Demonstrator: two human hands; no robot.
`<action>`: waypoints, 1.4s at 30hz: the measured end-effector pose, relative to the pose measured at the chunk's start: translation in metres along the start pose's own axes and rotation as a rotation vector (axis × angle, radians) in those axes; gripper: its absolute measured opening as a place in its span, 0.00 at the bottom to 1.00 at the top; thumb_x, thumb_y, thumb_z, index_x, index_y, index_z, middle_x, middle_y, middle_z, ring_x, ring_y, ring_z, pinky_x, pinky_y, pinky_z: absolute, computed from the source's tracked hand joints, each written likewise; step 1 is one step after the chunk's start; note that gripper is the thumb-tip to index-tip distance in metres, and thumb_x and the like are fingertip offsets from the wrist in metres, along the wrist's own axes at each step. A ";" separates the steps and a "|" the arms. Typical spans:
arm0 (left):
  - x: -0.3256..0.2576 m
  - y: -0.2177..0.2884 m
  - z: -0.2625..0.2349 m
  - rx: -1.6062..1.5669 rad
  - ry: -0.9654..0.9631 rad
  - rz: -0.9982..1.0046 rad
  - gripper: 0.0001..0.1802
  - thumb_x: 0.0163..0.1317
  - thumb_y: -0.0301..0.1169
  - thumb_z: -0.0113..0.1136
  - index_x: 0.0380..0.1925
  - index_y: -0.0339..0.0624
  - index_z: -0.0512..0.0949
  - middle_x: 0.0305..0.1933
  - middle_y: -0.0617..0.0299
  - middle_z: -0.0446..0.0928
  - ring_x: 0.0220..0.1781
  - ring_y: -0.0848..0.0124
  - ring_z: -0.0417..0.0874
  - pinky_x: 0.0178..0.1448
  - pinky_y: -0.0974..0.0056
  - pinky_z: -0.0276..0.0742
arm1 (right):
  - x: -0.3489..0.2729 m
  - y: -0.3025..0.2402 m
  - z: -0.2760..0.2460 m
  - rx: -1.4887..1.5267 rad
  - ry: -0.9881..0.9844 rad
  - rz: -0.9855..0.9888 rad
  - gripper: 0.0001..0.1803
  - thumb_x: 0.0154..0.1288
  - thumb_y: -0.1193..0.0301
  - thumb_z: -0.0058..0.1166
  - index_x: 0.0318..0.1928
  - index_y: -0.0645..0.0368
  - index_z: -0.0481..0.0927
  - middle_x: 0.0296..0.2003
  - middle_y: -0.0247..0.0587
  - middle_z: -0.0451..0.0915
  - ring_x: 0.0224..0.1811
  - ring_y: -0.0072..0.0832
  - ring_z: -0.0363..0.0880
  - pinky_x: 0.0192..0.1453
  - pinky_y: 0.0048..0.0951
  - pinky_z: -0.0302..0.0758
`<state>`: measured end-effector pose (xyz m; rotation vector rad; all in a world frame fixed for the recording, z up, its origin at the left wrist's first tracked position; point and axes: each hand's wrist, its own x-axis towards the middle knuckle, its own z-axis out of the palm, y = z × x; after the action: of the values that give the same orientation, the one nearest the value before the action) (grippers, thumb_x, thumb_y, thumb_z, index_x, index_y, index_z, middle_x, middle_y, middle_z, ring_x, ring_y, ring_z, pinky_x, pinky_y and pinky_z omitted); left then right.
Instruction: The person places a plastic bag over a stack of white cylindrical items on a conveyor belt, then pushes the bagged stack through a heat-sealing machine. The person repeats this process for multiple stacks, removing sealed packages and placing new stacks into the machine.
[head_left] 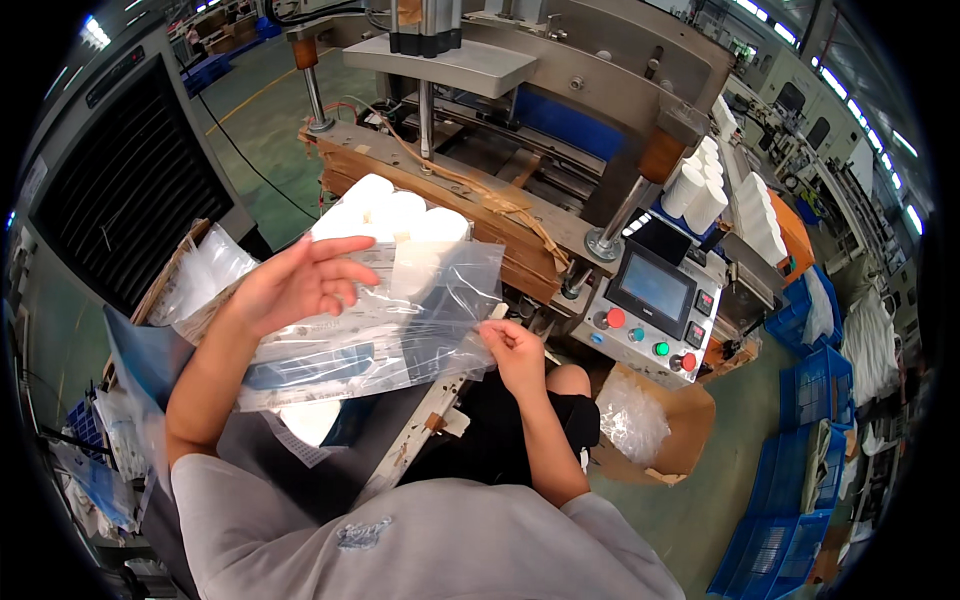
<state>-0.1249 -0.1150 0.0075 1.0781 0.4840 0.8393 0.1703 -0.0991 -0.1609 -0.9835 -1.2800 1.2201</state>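
Note:
A clear plastic bag with printed patches lies spread out in front of me, its right edge pinched in the closed fingers of my right hand. Over the bag's left part hovers my left hand, its fingers apart and nothing in them. Just beyond the bag stand several white rolls packed close together, partly covered by the bag's far edge. Part of another white round thing shows under the near edge of the bag, beside a printed paper sheet.
A machine with metal posts rises ahead. Its control panel with coloured buttons sits at the right. A cardboard box of clear plastic stands below it. Blue crates line the right side. More white rolls stand behind the panel.

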 end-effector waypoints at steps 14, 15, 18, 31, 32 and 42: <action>-0.093 -0.052 0.040 2.383 0.166 0.137 0.23 0.54 0.28 0.53 0.52 0.41 0.74 0.63 0.59 0.67 0.65 0.63 0.66 0.62 0.59 0.64 | -0.010 0.003 -0.047 -0.177 0.233 -0.275 0.05 0.61 0.75 0.53 0.30 0.65 0.76 0.28 0.30 0.70 0.28 0.16 0.68 0.34 0.17 0.66; -0.089 -0.053 0.050 2.312 0.174 0.074 0.23 0.55 0.29 0.53 0.54 0.41 0.72 0.64 0.59 0.66 0.66 0.63 0.64 0.64 0.59 0.63 | -0.020 0.009 -0.049 -0.134 0.277 -0.268 0.06 0.63 0.75 0.51 0.32 0.65 0.75 0.28 0.31 0.71 0.28 0.17 0.68 0.35 0.17 0.66; -0.084 -0.065 0.040 2.018 0.091 -0.039 0.28 0.57 0.35 0.54 0.59 0.42 0.66 0.68 0.59 0.58 0.70 0.62 0.58 0.70 0.55 0.52 | -0.048 0.010 -0.049 -0.008 0.374 -0.429 0.08 0.70 0.69 0.41 0.37 0.61 0.67 0.27 0.41 0.76 0.28 0.20 0.72 0.36 0.19 0.69; 0.091 -0.023 -0.127 1.908 -0.122 0.270 0.31 0.66 0.44 0.45 0.66 0.45 0.56 0.70 0.54 0.53 0.73 0.60 0.48 0.73 0.51 0.39 | 0.043 0.060 -0.069 0.234 0.335 -0.037 0.17 0.71 0.62 0.42 0.48 0.64 0.73 0.26 0.40 0.81 0.25 0.20 0.77 0.29 0.18 0.70; 0.100 -0.019 -0.144 1.893 -0.112 0.222 0.31 0.67 0.45 0.44 0.66 0.45 0.55 0.70 0.54 0.53 0.73 0.59 0.48 0.73 0.52 0.38 | 0.051 0.060 -0.067 0.244 0.343 -0.001 0.18 0.71 0.61 0.42 0.48 0.64 0.73 0.27 0.40 0.81 0.27 0.21 0.79 0.31 0.18 0.70; -0.020 -0.048 -0.150 2.139 0.043 -0.724 0.40 0.63 0.61 0.32 0.69 0.52 0.44 0.73 0.55 0.43 0.75 0.52 0.36 0.70 0.38 0.38 | 0.079 0.053 -0.077 -0.003 -0.029 0.156 0.18 0.71 0.62 0.42 0.47 0.65 0.76 0.30 0.38 0.83 0.32 0.19 0.80 0.33 0.16 0.71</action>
<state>-0.2266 -0.0560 -0.0993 2.4458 1.8135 -0.7326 0.2336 -0.0054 -0.2084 -1.0880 -1.2465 1.3558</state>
